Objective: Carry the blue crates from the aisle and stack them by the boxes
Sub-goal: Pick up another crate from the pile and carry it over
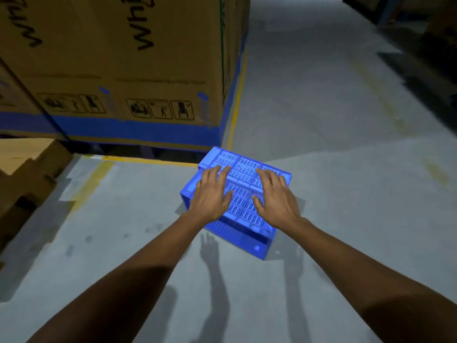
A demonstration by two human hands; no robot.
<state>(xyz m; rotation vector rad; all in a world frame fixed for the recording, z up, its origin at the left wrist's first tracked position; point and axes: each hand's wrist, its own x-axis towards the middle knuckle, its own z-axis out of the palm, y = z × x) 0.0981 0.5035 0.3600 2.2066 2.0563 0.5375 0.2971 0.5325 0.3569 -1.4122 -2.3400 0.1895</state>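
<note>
Blue crate (243, 194) sits upside down on the floor (346, 194) near the boxes (123, 70); left hand (212, 196) and right hand (277, 199) spread flat on top, not gripping, probably seating it.

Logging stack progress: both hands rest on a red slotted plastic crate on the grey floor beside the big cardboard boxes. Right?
Not quite: the slotted plastic crate is blue, not red. The head view shows the left hand and right hand over it, on the grey floor beside the big cardboard boxes.

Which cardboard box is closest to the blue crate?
The big box with the blue stripe, right behind the blue crate. The plain brown box sits far off at the left edge.
</note>
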